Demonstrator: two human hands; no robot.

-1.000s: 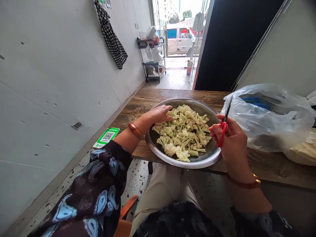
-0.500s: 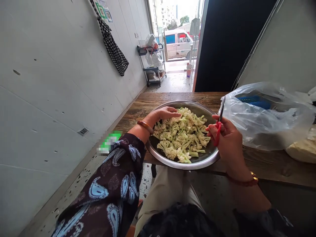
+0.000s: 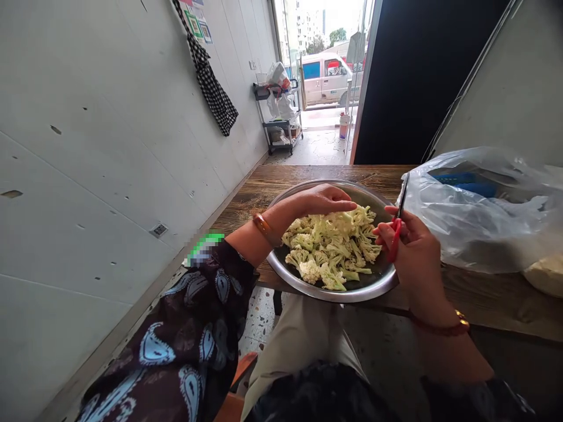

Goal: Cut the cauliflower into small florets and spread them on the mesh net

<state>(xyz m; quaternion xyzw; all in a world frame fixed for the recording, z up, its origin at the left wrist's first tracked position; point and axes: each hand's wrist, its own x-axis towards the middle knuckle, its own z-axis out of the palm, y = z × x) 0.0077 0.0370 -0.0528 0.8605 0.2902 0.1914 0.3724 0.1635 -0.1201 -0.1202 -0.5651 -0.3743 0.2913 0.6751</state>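
A wide steel bowl on the wooden table holds many cut cauliflower florets. My left hand is over the far side of the bowl, palm down, with its thumb stretched out to the right and its fingers bent downward. No piece shows in it, and the fingertips are partly hidden, as is whether they touch the florets. At the bowl's right rim, my right hand grips red-handled scissors, their dark blades pointing up and away from me.
To the right on the wooden table lies a clear plastic bag with something blue inside. A pale cauliflower-like lump sits at the far right edge. A white wall runs along the left, and a cart stands near the doorway.
My left hand has moved right across the bowl, from its left part to above the middle florets. My right hand still holds the scissors in much the same pose. The view has shifted slightly.
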